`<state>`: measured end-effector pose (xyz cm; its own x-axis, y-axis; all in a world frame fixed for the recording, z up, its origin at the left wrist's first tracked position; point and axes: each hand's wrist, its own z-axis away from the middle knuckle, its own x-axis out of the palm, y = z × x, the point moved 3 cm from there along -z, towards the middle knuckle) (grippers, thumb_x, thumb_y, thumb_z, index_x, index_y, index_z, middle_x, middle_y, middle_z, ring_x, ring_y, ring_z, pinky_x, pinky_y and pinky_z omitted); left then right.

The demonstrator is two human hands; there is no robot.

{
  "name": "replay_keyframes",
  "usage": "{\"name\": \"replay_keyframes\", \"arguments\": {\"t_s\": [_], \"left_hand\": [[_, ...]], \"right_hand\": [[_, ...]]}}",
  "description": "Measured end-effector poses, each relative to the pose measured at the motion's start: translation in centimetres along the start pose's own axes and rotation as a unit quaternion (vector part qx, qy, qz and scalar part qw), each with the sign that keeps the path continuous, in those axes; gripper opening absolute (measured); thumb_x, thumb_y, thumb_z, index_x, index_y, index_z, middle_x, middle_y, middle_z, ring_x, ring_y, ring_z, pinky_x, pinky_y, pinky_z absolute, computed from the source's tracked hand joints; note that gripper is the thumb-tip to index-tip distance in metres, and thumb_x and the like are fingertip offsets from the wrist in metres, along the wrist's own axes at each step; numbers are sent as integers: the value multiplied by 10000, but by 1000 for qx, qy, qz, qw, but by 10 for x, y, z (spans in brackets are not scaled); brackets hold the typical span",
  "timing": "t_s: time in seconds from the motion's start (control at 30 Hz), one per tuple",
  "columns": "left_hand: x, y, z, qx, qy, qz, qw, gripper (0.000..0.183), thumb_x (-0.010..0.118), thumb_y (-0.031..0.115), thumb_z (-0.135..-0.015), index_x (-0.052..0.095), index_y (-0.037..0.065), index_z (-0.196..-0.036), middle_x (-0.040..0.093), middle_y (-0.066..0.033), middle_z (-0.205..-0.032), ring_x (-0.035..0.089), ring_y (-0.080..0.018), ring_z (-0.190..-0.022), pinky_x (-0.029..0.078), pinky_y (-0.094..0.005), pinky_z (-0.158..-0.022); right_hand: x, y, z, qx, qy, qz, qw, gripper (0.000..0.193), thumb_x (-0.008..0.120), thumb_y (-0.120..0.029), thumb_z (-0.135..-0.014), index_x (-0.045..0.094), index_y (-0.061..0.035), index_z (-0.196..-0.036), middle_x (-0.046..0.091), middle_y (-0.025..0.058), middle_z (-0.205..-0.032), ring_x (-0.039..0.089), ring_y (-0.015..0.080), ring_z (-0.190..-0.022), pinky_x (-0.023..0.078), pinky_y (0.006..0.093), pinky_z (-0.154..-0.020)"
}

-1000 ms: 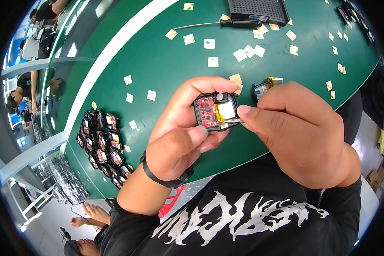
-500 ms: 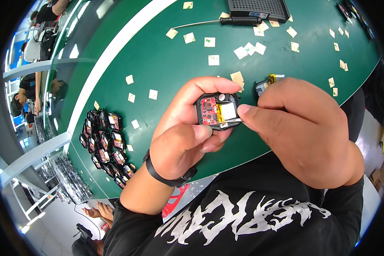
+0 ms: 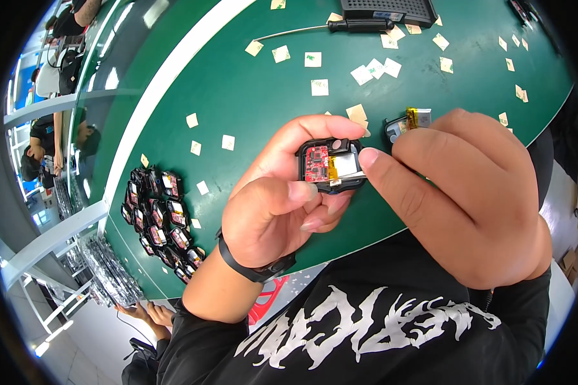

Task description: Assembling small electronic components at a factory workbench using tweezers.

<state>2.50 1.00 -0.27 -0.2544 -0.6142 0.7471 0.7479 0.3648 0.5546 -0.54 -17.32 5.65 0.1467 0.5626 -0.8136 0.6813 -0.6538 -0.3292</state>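
My left hand (image 3: 263,205) grips a small black device housing (image 3: 332,188) with its inside facing up, thumb along the near edge and index finger round the far side. Inside the housing lie a red circuit board (image 3: 316,164) and a silver battery (image 3: 347,165) with a strip of yellow tape. My right hand (image 3: 469,199) is closed at the housing's right side, its thumb tip by the battery's edge; whatever its curled fingers may hold is hidden. Just beyond it, partly covered, another open housing (image 3: 395,130) lies on the table with a yellow-taped battery (image 3: 422,117).
On the green table (image 3: 250,83), many similar open housings (image 3: 164,215) are clustered at the left. A black-handled screwdriver (image 3: 363,25) and a black perforated tray (image 3: 417,9) sit at the far side. Small pale paper squares (image 3: 319,87) are scattered about. Other people (image 3: 42,141) are at the left.
My right hand has shifted slightly right and nearer, exposing more of the battery beside the other housing. My left hand keeps its hold, with the housing turned a little.
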Motion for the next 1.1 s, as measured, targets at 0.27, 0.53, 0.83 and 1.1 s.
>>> {"name": "replay_keyframes", "arguments": {"t_s": [0.27, 0.53, 0.83, 1.1], "left_hand": [[-2, 1, -1, -8, -14, 1, 1000, 644, 581, 207, -849, 395, -55, -1408, 562, -131, -964, 408, -115, -605, 343, -244, -540], [-2, 1, -1, -13, -11, 7, 1000, 648, 590, 217, -853, 395, -50, -1410, 562, -129, -962, 409, -117, -612, 343, -243, -543], [-2, 2, -1, -20, -9, -5, 1000, 641, 594, 216, -855, 402, -41, -1409, 570, -128, -902, 406, -118, -609, 339, -244, -537], [-3, 0, -2, -15, -23, -14, 1000, 671, 524, 197, -849, 338, -96, -1423, 613, -166, -1012, 423, -108, -591, 338, -222, -498]], "right_hand": [[11, 2, 6, -88, 64, 44, 993, 490, 679, -80, -552, 708, 131, -993, 611, 169, -833, 558, 250, -604, 430, 316, -491], [12, -4, 6, -53, 39, 17, 998, 546, 664, -84, -524, 694, 164, -1010, 607, 193, -854, 576, 274, -639, 479, 336, -524], [24, -4, 23, -89, 98, 84, 988, 564, 658, -78, -513, 696, 161, -1023, 615, 203, -888, 590, 293, -708, 487, 336, -533], [26, -5, 24, -63, 114, 72, 989, 555, 656, -66, -524, 688, 174, -1023, 611, 212, -866, 583, 288, -679, 486, 333, -524]]}}
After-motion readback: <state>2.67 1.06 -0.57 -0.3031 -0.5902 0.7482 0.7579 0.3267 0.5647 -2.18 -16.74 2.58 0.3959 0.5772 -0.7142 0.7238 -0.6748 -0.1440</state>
